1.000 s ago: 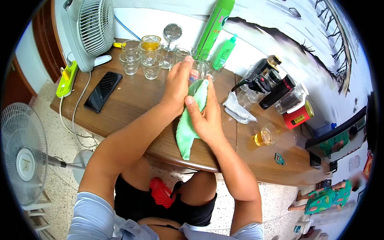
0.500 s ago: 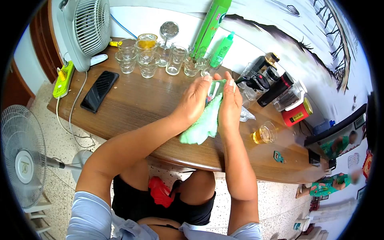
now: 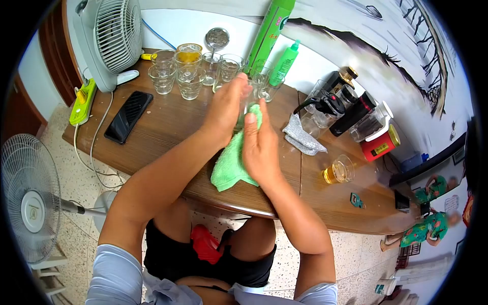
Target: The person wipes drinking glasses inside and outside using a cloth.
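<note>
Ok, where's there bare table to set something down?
Bare tabletop lies between the phone and the left hand. Another lies between the right hand and the amber drink, nearer than the gray cloth. It's crowded along the back with glasses, and around the black-lidded pot.
</note>
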`<state>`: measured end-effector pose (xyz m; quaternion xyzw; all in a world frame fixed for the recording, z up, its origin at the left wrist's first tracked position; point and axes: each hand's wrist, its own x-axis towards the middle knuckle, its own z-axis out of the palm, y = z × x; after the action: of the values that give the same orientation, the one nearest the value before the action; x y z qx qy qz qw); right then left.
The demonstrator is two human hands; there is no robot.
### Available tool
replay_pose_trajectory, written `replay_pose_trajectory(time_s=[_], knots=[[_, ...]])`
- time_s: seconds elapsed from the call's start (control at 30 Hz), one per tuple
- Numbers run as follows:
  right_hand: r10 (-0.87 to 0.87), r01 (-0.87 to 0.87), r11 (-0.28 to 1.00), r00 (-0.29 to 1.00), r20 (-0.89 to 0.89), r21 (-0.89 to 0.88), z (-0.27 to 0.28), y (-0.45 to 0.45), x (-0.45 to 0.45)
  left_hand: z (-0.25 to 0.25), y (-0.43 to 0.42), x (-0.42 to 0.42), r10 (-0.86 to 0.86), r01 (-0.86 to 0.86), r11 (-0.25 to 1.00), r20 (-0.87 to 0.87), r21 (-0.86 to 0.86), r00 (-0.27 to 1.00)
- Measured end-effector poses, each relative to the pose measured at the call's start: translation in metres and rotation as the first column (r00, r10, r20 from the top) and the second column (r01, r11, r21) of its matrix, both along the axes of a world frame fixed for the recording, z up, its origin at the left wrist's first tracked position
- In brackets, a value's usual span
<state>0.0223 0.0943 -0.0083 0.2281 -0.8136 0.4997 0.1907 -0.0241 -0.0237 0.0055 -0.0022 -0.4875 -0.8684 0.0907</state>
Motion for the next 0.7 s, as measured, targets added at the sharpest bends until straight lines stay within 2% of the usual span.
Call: replay_pose_trajectory(time_s=[0.07,0.1,0.17,0.27,0.3,0.33,0.37,0.4,0.43,0.47,0.5,0.57,0.63,0.7], knots=[[-0.052,0.058,0.994,0.997,0.057,-0.096,0.006,0.010,-0.009,-0.013,0.009,-0.003,-0.089,0.084,0.990,-0.043,-0.112,0.995],[-0.079,0.090,0.982,0.995,0.067,-0.166,0.008,0.016,-0.015,-0.028,0.017,-0.010,-0.085,0.058,0.984,-0.157,-0.171,0.984],[-0.106,0.146,0.940,0.984,0.141,-0.309,0.024,0.027,-0.017,-0.015,0.029,0.013,-0.125,0.078,0.968,-0.187,-0.239,0.975],[-0.020,0.117,0.865,0.980,0.200,-0.488,0.028,0.032,-0.018,-0.021,0.038,0.016,-0.069,-0.042,0.949,-0.335,-0.313,0.940],[0.017,0.084,0.864,0.981,0.195,-0.496,0.025,0.032,-0.019,-0.021,0.038,0.017,-0.049,-0.093,0.938,-0.395,-0.333,0.917],[0.055,0.049,0.862,0.980,0.190,-0.504,0.018,0.031,-0.023,-0.021,0.036,0.017,0.000,-0.158,0.923,-0.411,-0.351,0.912],[0.093,0.014,0.858,0.979,0.183,-0.513,0.014,0.028,-0.024,-0.020,0.032,0.016,0.019,-0.140,0.945,-0.378,-0.297,0.926],[-0.010,0.049,0.941,0.993,0.118,-0.334,0.023,0.018,-0.010,-0.014,0.027,0.016,0.033,-0.122,0.963,-0.344,-0.241,0.939],[-0.027,0.044,0.974,0.996,0.079,-0.222,0.014,0.014,-0.013,-0.010,0.021,0.014,0.044,-0.105,0.977,-0.308,-0.184,0.950],[0.016,-0.010,0.981,0.999,0.030,-0.194,0.008,0.009,-0.009,-0.010,0.013,0.009,0.107,-0.171,0.965,-0.299,-0.199,0.948],[0.061,-0.063,0.985,0.998,-0.017,-0.161,0.006,0.003,-0.003,-0.007,0.004,0.002,0.114,-0.140,0.983,-0.213,-0.115,0.970],[0.037,-0.040,0.997,0.999,-0.039,-0.069,-0.004,-0.004,0.003,0.000,-0.010,-0.009,0.099,-0.096,0.993,-0.035,0.061,0.994],[0.070,-0.074,0.994,0.996,-0.049,-0.075,-0.004,-0.006,0.004,0.001,-0.012,-0.008,0.085,-0.081,0.994,-0.049,0.078,0.995],[0.075,-0.072,0.983,0.997,0.016,-0.167,-0.004,0.000,-0.001,0.002,-0.006,-0.005,0.037,-0.033,0.997,-0.066,0.066,0.997]])
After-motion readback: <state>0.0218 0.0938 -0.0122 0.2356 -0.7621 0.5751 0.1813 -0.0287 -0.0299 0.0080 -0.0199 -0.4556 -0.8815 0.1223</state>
